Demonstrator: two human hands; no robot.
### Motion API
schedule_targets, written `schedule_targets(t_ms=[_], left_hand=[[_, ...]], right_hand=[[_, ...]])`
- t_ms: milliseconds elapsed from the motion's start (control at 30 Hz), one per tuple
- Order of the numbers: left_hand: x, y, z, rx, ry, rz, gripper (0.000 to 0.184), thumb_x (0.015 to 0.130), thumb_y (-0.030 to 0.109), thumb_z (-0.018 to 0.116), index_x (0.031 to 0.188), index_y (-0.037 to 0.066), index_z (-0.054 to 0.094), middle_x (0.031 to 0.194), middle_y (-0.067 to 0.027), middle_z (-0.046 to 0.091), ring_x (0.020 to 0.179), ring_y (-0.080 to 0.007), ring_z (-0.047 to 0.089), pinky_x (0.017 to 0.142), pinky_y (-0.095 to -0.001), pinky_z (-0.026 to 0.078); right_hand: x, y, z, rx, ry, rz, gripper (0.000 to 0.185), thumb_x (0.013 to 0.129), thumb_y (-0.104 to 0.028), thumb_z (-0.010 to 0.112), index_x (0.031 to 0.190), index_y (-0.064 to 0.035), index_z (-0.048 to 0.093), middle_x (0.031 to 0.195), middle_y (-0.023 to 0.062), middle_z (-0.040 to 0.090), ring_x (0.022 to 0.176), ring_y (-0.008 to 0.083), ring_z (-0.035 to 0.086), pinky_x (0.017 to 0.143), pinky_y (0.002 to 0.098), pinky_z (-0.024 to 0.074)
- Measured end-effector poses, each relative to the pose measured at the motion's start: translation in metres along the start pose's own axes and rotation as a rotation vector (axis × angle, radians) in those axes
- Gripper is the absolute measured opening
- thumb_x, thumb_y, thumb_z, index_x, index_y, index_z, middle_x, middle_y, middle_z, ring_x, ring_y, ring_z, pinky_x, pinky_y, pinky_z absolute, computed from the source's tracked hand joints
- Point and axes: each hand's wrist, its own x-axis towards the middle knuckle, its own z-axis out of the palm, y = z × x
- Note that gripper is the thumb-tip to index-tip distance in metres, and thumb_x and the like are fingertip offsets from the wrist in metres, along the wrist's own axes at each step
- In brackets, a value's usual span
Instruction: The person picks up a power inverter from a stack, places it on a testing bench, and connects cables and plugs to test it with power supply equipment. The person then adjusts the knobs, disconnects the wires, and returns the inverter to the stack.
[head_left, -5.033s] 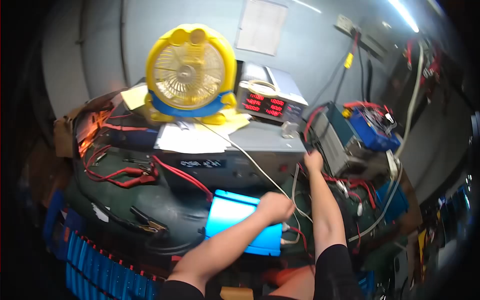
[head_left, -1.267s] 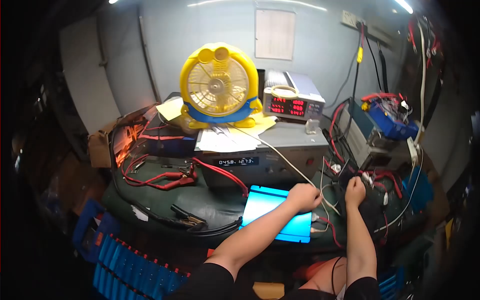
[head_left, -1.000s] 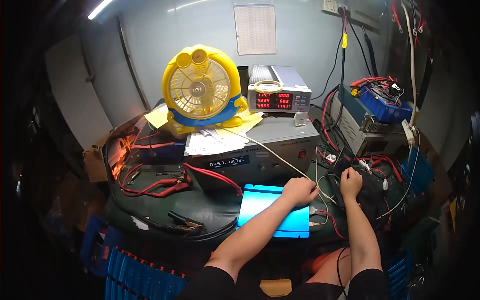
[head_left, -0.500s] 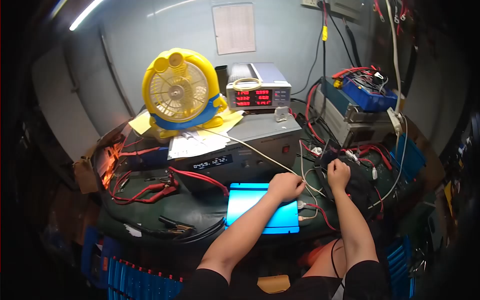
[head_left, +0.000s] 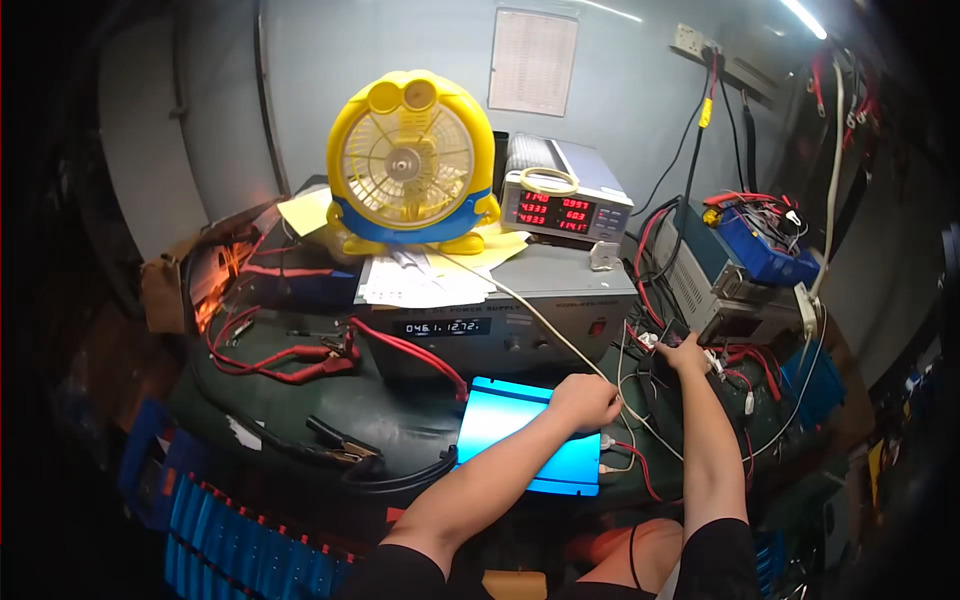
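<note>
My left hand (head_left: pixel 585 402) lies on the far right part of a blue metal box (head_left: pixel 505 425), fingers curled down; whether they grip anything is hidden. A pale cable (head_left: pixel 540 317) runs down close beside its knuckles. Plugs and thin red and white leads (head_left: pixel 622 450) sit at the box's right side, and thick red cables (head_left: pixel 415 350) reach its far left corner. Farther right, my right hand (head_left: pixel 684 352) is closed at a small dark rectangular device (head_left: pixel 675 332) among tangled wires. Its fingertips are partly hidden.
A grey power supply (head_left: pixel 560 300) stands behind the box, carrying papers (head_left: pixel 420 280), a yellow fan (head_left: pixel 405 165) and a meter with red digits (head_left: pixel 567 190). Red clamps (head_left: pixel 335 355) and black clamps (head_left: pixel 345 440) lie left. Stacked instruments (head_left: pixel 715 285) hold a blue bin (head_left: pixel 765 250) at right.
The whole view has shifted with my head. My right hand has moved forward to the small dark device, while my left hand stays on the blue box. Digits on the displays differ.
</note>
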Motion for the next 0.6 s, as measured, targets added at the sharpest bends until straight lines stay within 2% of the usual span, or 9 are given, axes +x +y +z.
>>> schedule_targets(t_ms=[67, 100, 133, 200, 300, 333, 400, 467, 600], left_hand=[[0.002, 0.000, 0.003, 0.022, -0.033, 0.000, 0.038, 0.096, 0.039, 0.056, 0.088, 0.006, 0.073, 0.087, -0.0194, 0.072, 0.087, -0.0402, 0.071, 0.081, -0.0528, 0.056], [0.003, 0.000, 0.003, 0.019, -0.049, -0.001, 0.038, 0.097, 0.039, 0.056, 0.088, 0.006, 0.073, 0.087, -0.0194, 0.072, 0.088, -0.0397, 0.071, 0.080, -0.0521, 0.056], [0.003, 0.000, 0.002, 0.009, -0.060, 0.010, 0.038, 0.097, 0.039, 0.056, 0.088, 0.006, 0.073, 0.087, -0.0194, 0.072, 0.088, -0.0397, 0.071, 0.080, -0.0521, 0.056], [0.001, 0.001, 0.003, 0.013, -0.026, 0.007, 0.037, 0.097, 0.039, 0.056, 0.089, 0.007, 0.074, 0.087, -0.0186, 0.073, 0.088, -0.0393, 0.072, 0.080, -0.0518, 0.056], [0.001, -0.001, 0.008, -0.002, 0.027, 0.032, 0.035, 0.091, 0.036, 0.059, 0.087, 0.007, 0.077, 0.082, -0.0180, 0.074, 0.081, -0.0383, 0.073, 0.076, -0.0498, 0.059], [0.001, 0.000, 0.006, 0.001, 0.038, 0.023, 0.034, 0.091, 0.036, 0.059, 0.087, 0.007, 0.077, 0.082, -0.0175, 0.074, 0.081, -0.0379, 0.073, 0.076, -0.0496, 0.059], [0.001, 0.002, 0.002, 0.001, 0.023, 0.015, 0.033, 0.092, 0.036, 0.059, 0.088, 0.008, 0.077, 0.082, -0.0170, 0.074, 0.082, -0.0373, 0.073, 0.077, -0.0494, 0.059], [0.002, 0.002, 0.001, 0.032, -0.076, -0.023, 0.036, 0.098, 0.039, 0.055, 0.094, 0.009, 0.074, 0.089, -0.0168, 0.073, 0.090, -0.0379, 0.072, 0.081, -0.0509, 0.056], [0.002, 0.003, 0.000, 0.010, -0.070, -0.020, 0.037, 0.098, 0.039, 0.056, 0.092, 0.008, 0.074, 0.089, -0.0174, 0.073, 0.089, -0.0382, 0.072, 0.081, -0.0512, 0.056]], right_hand=[[0.015, 0.011, 0.006, 0.210, 0.024, -0.010, 0.128, 0.065, -0.054, 0.092, 0.161, -0.0028, 0.024, 0.137, 0.0279, 0.064, 0.123, 0.0425, 0.065, 0.105, 0.0490, 0.0499], [0.041, 0.017, 0.018, 0.341, 0.070, -0.026, 0.112, 0.060, -0.039, 0.098, 0.148, 0.0023, 0.043, 0.127, 0.0295, 0.068, 0.116, 0.0437, 0.069, 0.098, 0.0469, 0.0542], [0.051, 0.017, 0.016, 0.375, 0.093, -0.036, 0.077, 0.067, -0.036, 0.094, 0.125, 0.0048, 0.063, 0.112, 0.0235, 0.074, 0.101, 0.0350, 0.074, 0.086, 0.0436, 0.0576], [0.119, 0.036, 0.059, 0.642, 0.037, -0.215, 0.049, 0.078, -0.031, 0.089, 0.109, 0.0034, 0.071, 0.096, 0.0139, 0.076, 0.086, 0.0225, 0.072, 0.075, 0.0368, 0.0566], [0.109, 0.011, 0.044, 1.023, 0.126, -0.338, 0.026, 0.093, -0.025, 0.079, 0.106, -0.0038, 0.070, 0.084, 0.0044, 0.070, 0.070, 0.0154, 0.065, 0.060, 0.0310, 0.0516], [0.113, 0.014, 0.046, 1.021, 0.128, -0.335, 0.026, 0.093, -0.025, 0.079, 0.106, -0.0038, 0.070, 0.084, 0.0044, 0.070, 0.070, 0.0154, 0.065, 0.060, 0.0310, 0.0516], [0.086, -0.004, 0.026, 1.451, -0.138, -0.135, 0.022, 0.096, -0.024, 0.075, 0.103, -0.0062, 0.065, 0.076, 0.0017, 0.065, 0.066, 0.0162, 0.064, 0.056, 0.0283, 0.0506], [0.085, -0.018, 0.038, 1.657, -0.137, 0.068, 0.020, 0.099, -0.024, 0.071, 0.103, -0.0066, 0.062, 0.090, 0.0070, 0.065, 0.071, 0.0210, 0.066, 0.055, 0.0302, 0.0555], [0.088, -0.045, 0.065, 1.855, -0.180, 0.307, 0.019, 0.103, -0.017, 0.065, 0.113, -0.0018, 0.061, 0.104, 0.0122, 0.066, 0.082, 0.0281, 0.070, 0.075, 0.0358, 0.0670]])
